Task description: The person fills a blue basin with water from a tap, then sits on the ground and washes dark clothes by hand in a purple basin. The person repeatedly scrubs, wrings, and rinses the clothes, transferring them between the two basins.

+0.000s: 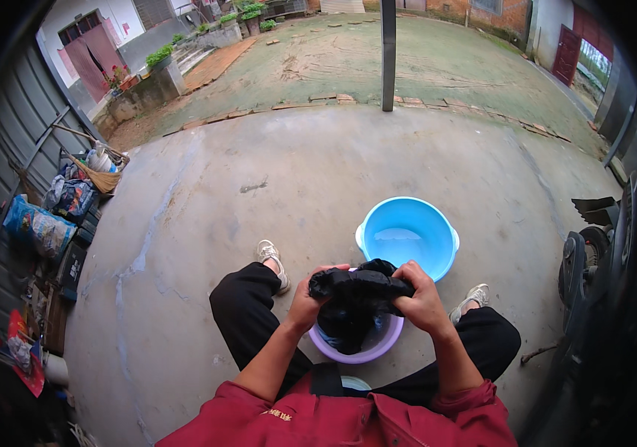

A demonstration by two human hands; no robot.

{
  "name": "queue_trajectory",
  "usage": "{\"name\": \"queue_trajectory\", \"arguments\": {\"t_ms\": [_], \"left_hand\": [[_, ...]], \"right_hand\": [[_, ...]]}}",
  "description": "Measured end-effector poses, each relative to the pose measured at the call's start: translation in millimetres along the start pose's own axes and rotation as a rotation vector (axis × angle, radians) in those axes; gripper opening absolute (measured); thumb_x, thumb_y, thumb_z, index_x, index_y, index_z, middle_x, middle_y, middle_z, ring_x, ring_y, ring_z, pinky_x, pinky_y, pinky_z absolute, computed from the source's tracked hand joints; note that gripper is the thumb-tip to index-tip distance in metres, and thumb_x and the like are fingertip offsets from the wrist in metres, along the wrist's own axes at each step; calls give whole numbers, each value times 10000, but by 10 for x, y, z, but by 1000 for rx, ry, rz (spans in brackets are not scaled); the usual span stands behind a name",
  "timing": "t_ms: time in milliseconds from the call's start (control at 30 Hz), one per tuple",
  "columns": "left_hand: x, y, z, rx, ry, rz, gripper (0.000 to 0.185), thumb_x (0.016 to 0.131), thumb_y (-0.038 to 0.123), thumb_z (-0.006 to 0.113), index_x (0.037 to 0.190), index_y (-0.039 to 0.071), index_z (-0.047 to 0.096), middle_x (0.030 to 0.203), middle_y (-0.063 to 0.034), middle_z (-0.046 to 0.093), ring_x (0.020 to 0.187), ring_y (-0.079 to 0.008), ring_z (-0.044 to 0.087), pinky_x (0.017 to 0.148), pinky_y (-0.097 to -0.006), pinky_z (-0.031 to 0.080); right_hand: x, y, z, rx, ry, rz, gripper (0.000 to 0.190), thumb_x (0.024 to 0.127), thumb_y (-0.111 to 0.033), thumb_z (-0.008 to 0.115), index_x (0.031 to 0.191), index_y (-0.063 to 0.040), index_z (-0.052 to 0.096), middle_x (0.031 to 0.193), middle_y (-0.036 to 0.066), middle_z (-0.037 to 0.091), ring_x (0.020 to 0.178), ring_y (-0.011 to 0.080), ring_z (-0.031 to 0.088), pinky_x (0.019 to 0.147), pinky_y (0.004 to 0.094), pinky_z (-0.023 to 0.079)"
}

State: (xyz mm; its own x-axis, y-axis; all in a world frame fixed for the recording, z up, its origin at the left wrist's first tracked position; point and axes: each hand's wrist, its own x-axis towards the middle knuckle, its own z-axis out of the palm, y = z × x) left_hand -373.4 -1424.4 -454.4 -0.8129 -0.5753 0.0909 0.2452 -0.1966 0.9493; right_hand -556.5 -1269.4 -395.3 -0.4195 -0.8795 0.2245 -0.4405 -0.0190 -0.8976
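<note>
A black wet-looking cloth or garment [354, 304] is stretched between both my hands. My left hand [308, 299] grips its left end, and my right hand [416, 293] grips its right end. The middle of the cloth hangs down into a purple plastic basin [371, 355] between my legs. Cloth and hands hide much of that basin's far rim and inside. Just beyond, a little to the right, stands a blue plastic basin [407, 215] with white handles and some clear water at its bottom.
Along the left wall are a straw broom [100, 177], plastic bags [42, 226] and boxes. A parked motorbike or scooter [581, 274] stands at the right, with a stick [539, 353] on the concrete near it. A metal post [388, 56] rises ahead, at the yard's edge.
</note>
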Motion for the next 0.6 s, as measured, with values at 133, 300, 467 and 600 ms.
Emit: {"name": "queue_trajectory", "arguments": {"t_ms": [133, 300, 467, 600], "left_hand": [[12, 367, 155, -102, 46, 72, 355, 801, 11, 692, 1131, 5, 563, 1135, -93, 636, 1062, -175, 596, 954, -300, 451], [129, 775, 483, -312, 141, 69, 320, 792, -68, 641, 1101, -9, 585, 1018, -79, 637, 975, -166, 606, 886, -288, 467], [213, 586, 258, -301, 153, -26, 328, 807, -30, 626, 1130, 6, 586, 1061, -76, 634, 1008, -183, 599, 909, -303, 458], [310, 25, 35, -176, 200, -214, 403, 813, -16, 614, 1212, 19, 573, 1135, -68, 626, 1058, -174, 581, 953, -297, 430]], "right_hand": [[138, -313, -332, 31, -77, 19, 212, 679, -10, 597, 881, -9, 531, 810, 52, 481, 769, 163, 486, 690, 270, 396], [312, -712, -488, 286, -191, 184, 277, 737, -32, 656, 981, -48, 526, 853, -12, 531, 814, 64, 503, 707, 215, 417], [366, -456, -244, 430, -253, 195, 417, 753, -115, 735, 1107, 3, 549, 869, 43, 597, 819, 91, 563, 702, 231, 452], [334, 368, 123, 319, -324, 370, 469, 699, -142, 760, 1101, 29, 590, 960, 104, 644, 886, 158, 601, 803, 285, 475]]}}
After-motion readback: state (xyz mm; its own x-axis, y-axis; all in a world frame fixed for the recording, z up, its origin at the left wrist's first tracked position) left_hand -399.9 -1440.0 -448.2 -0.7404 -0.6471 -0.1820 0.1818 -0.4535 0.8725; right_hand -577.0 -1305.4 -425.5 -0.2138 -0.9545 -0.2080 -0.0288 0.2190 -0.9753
